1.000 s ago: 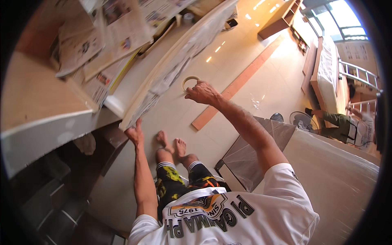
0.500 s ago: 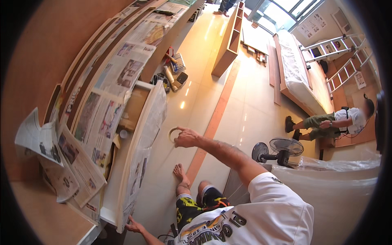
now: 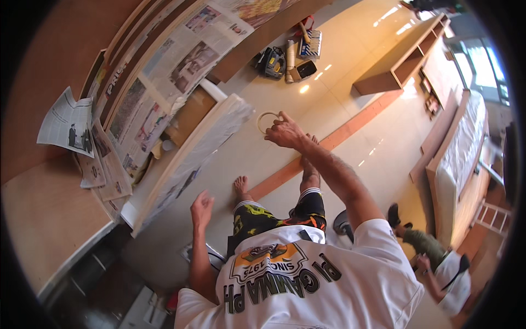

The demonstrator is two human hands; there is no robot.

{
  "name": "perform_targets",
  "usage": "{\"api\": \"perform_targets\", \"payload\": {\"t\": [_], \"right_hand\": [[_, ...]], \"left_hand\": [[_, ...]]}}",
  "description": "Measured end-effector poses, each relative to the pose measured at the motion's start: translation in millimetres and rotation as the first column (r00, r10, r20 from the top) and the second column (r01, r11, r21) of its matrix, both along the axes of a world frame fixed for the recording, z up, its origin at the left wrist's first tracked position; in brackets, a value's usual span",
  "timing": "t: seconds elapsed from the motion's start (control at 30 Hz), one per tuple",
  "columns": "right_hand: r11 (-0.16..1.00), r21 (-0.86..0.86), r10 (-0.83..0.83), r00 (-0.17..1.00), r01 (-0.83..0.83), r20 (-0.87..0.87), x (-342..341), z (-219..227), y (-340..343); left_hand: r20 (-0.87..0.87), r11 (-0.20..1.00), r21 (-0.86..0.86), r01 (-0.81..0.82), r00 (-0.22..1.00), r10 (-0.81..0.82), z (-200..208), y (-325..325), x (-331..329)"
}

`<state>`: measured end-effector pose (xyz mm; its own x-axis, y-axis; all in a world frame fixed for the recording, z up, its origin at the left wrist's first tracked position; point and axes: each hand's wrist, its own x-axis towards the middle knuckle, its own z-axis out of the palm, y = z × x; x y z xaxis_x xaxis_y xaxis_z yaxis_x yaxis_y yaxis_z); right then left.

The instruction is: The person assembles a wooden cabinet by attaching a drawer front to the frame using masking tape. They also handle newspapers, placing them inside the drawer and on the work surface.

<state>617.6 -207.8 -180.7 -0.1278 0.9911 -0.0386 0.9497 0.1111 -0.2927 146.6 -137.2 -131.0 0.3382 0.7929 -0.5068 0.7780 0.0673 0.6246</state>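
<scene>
My right hand point(image 3: 286, 131) is closed on a roll of masking tape point(image 3: 259, 119), a thin pale ring that sticks out past my fingers above the floor. My left hand point(image 3: 202, 209) is raised with nothing visible in it, its fingers loosely bent and apart from the drawer. Beside it on the left, a pulled-out drawer point(image 3: 181, 151) has its front wrapped in clear plastic and newspaper. Newspaper sheets point(image 3: 159, 82) cover the long cabinet surface above the drawer, and one loose sheet point(image 3: 68, 123) hangs at the far left.
Tools and a cordless tool case point(image 3: 272, 63) lie on the floor ahead. A brown plank strip point(image 3: 350, 126) crosses the floor under my feet. An open shelf unit point(image 3: 392, 77) stands beyond it. At right are a plastic-covered mattress point(image 3: 457, 153) and a co-worker point(image 3: 446, 274).
My left hand has come off the drawer's near end and risen. My right hand has moved right and forward with the tape. My view has turned, and my right foot has stepped forward.
</scene>
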Motion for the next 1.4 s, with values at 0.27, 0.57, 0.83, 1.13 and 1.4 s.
{"api": "perform_targets", "payload": {"t": [0.27,0.57,0.83,1.13,1.4], "right_hand": [[0.995,0.085,0.057,0.998,-0.053,-0.039,72,-12,25],[0.988,0.096,0.124,0.990,-0.118,-0.062,95,-22,81],[0.988,0.071,0.140,0.985,-0.134,-0.098,105,-21,109],[0.986,-0.002,0.165,0.979,-0.166,-0.120,111,-25,135],[0.986,0.019,0.167,0.980,-0.166,-0.107,114,-31,145]], "left_hand": [[-0.168,0.921,0.360,0.147,0.982,-0.090,68,-20,304],[-0.469,0.560,0.723,0.404,0.883,-0.031,111,58,374],[-0.574,0.558,0.670,0.490,0.819,-0.031,71,93,379],[-0.542,0.355,0.773,0.526,0.838,-0.062,52,101,368],[-0.533,0.363,0.773,0.521,0.843,-0.076,51,103,367]]}}
